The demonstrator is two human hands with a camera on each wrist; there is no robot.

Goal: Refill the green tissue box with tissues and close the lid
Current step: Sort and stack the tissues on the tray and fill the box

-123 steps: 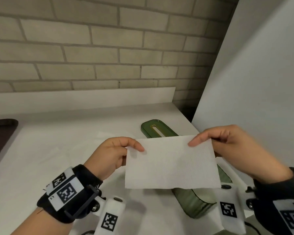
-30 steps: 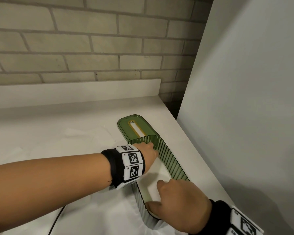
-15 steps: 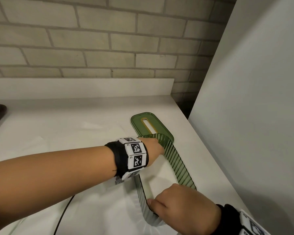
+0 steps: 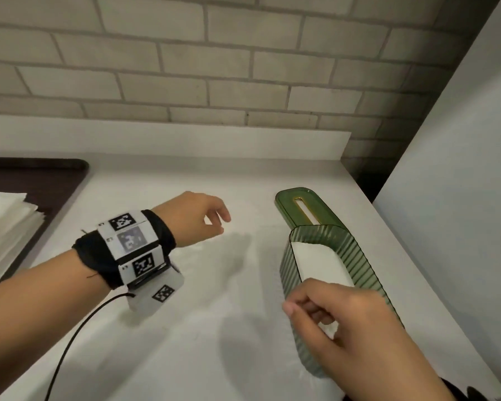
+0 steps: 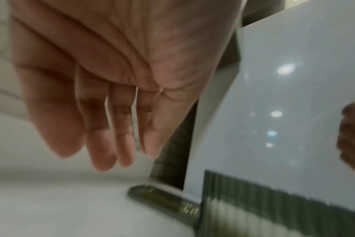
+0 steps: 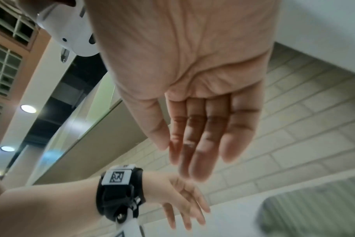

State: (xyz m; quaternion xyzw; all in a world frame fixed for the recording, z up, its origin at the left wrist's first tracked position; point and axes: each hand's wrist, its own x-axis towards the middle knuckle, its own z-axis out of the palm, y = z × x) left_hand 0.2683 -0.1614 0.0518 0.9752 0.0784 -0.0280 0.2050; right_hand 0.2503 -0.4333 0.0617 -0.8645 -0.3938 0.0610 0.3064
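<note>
The green ribbed tissue box (image 4: 368,273) stands open on the white counter at the right, with a white tissue (image 4: 318,261) lying flat inside. Its green lid (image 4: 310,209), with a slot, lies flat just behind the box. My left hand (image 4: 214,224) hovers over the counter to the left of the box, fingers relaxed and holding nothing. My right hand (image 4: 315,311) is above the near end of the box. Its fingers (image 6: 192,144) are straight in the right wrist view and hold nothing. The left wrist view shows the left hand's fingers (image 5: 111,144) loose and the box (image 5: 274,208) blurred.
A stack of white tissues (image 4: 3,227) sits at the far left on a dark tray (image 4: 49,180). A tall white panel (image 4: 460,169) rises close along the right of the box. A brick wall backs the counter. A black cable (image 4: 70,342) hangs from my left wrist.
My left hand has come out of the far end of the box and moved left. My right hand has lifted off the tissue at the near end. The tissue stays in the box.
</note>
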